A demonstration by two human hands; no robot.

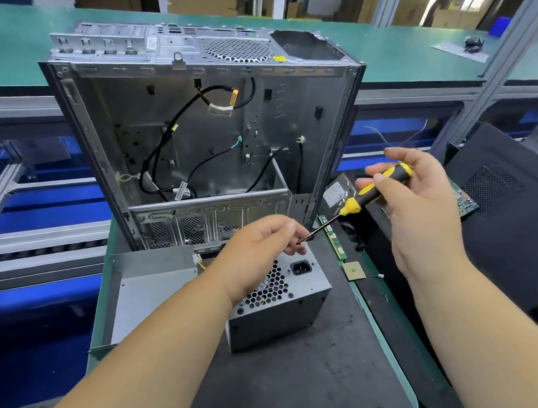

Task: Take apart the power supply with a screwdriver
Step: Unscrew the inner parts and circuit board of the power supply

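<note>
A grey metal power supply with a honeycomb fan grille and a black socket sits on the dark mat in front of me. My left hand hovers over its top rear corner, its fingertips pinching a small screw at the screwdriver's tip. My right hand grips the yellow and black screwdriver by its handle, the thin shaft slanting down and left to meet the left fingertips.
An empty open computer case with loose black cables stands behind the power supply. A grey panel lies at the left. A RAM stick, a CPU chip, a hard drive and a black cover lie at the right.
</note>
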